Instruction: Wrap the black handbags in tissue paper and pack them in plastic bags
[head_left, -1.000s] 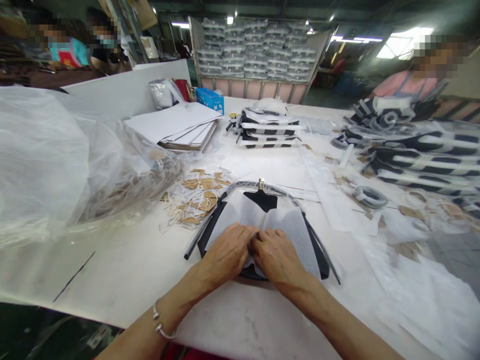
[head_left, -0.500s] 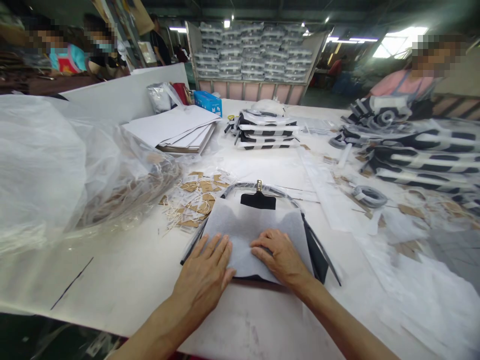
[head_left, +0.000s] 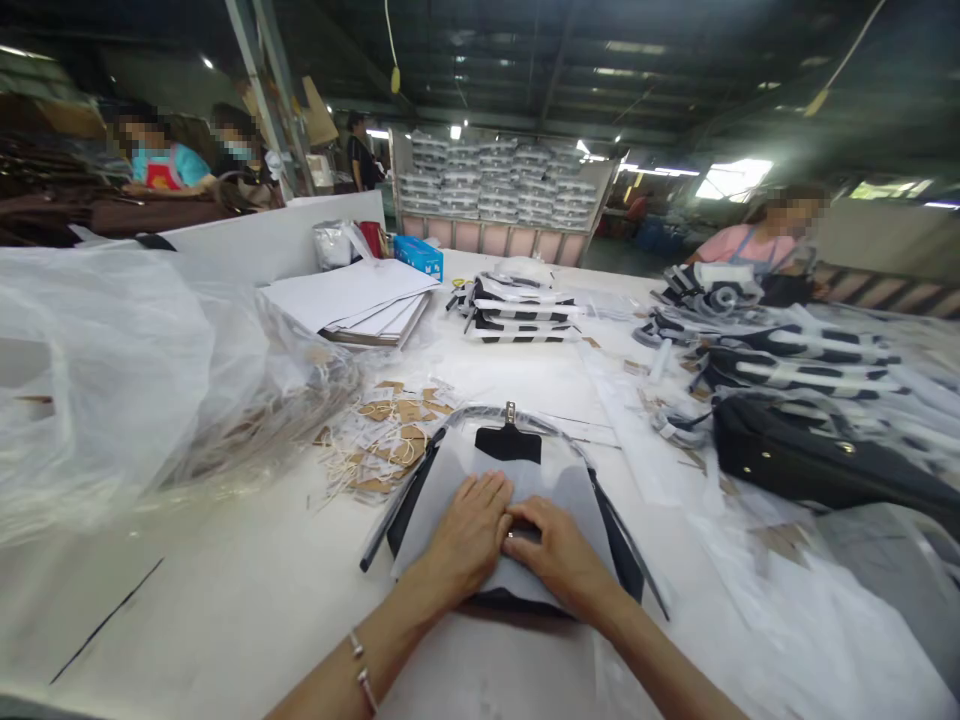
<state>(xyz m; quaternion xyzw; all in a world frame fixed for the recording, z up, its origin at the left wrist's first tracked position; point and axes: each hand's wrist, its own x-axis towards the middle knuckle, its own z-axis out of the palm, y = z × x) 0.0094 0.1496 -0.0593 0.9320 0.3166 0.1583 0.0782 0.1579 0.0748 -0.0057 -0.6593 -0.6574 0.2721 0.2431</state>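
A black handbag (head_left: 628,562) lies flat on the white table (head_left: 247,590) in front of me, covered by a grey felt sheet (head_left: 577,492). Its black flap tab with a gold clasp (head_left: 509,440) shows at the far edge, under a wrapped handle. My left hand (head_left: 468,535) lies flat on the sheet, fingers stretched out. My right hand (head_left: 556,553) rests beside it, fingers pressed down on the sheet, touching the left hand's fingertips.
A large clear plastic bag (head_left: 127,370) bulges at the left. Brown tags with strings (head_left: 382,432) lie scattered beyond it. Stacked paper sheets (head_left: 352,298), striped bags (head_left: 517,308) and another black bag (head_left: 795,460) sit further out. A person in pink (head_left: 750,245) works at the far right.
My hands have come back together at the middle of the felt sheet after being spread apart. The camera has tilted up, and a black bag now shows at the right.
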